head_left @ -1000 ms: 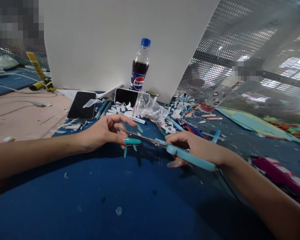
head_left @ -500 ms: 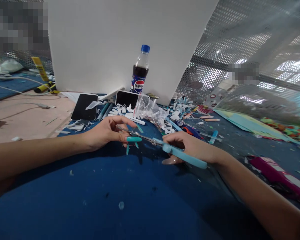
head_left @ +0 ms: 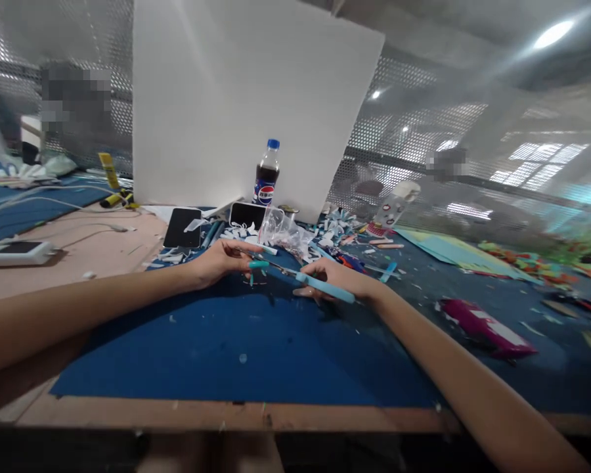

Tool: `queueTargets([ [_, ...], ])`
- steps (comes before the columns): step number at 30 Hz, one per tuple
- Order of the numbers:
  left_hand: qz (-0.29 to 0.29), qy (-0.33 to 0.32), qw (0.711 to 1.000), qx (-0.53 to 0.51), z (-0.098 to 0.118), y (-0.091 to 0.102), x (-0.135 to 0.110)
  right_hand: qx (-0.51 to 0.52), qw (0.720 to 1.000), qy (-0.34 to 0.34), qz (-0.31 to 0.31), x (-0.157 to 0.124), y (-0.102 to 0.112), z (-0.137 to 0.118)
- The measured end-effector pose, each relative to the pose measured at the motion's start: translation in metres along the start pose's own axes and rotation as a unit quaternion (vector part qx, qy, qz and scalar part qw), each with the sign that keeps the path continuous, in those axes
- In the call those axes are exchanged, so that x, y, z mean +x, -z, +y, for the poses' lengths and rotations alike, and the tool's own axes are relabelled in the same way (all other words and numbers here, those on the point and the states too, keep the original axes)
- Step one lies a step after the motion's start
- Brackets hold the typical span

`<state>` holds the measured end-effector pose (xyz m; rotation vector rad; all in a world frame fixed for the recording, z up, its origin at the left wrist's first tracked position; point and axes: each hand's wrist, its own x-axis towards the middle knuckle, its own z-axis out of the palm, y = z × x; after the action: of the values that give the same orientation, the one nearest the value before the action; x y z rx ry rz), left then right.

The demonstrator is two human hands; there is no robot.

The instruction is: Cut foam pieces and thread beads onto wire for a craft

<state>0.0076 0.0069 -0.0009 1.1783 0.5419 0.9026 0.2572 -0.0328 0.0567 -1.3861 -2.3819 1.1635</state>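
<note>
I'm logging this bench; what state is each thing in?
Light blue-handled metal tool: gripped by the right hand; opening unclear.
Clear blue-capped plastic cola bottle: upright, closed, partly full.
Black-screened rectangular tablet: screen dark.
White-edged rectangular phone: screen dark.
Clear plastic bag: crumpled.
Purple oblong packet: lying down.
Large white rectangular panel: upright.

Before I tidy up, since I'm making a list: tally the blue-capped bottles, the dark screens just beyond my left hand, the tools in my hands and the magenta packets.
Blue-capped bottle: 1
Dark screens: 2
Blue-handled tool: 1
Magenta packet: 1
Total: 5
</note>
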Motion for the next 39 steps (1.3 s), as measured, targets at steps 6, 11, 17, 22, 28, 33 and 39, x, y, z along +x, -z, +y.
queueTargets([
  [6,-0.006,0.014,1.000,-0.009,0.002,-0.002,-0.004,0.027,1.000,0.002,-0.013,-0.002,-0.001,0.000],
  [11,-0.002,0.009,1.000,-0.014,0.004,-0.004,-0.008,0.029,0.999,0.003,-0.027,-0.005,-0.001,-0.004],
  [17,-0.005,-0.003,1.000,-0.017,0.005,-0.006,-0.008,0.030,0.998,0.012,-0.045,-0.001,-0.003,0.000],
  [22,-0.010,-0.002,1.000,-0.025,-0.001,0.001,-0.002,0.043,0.998,0.014,-0.036,0.003,-0.005,0.007],
  [28,-0.019,0.000,1.000,-0.024,-0.006,0.010,0.003,0.066,0.997,0.013,-0.038,0.004,-0.005,0.008],
  [33,-0.023,-0.001,0.999,-0.027,-0.007,0.011,0.003,0.079,0.996,0.014,-0.031,0.005,-0.007,0.010],
  [39,-0.031,0.000,0.999,-0.039,-0.006,0.011,0.002,0.074,0.996,0.019,-0.035,0.005,-0.008,0.009],
])
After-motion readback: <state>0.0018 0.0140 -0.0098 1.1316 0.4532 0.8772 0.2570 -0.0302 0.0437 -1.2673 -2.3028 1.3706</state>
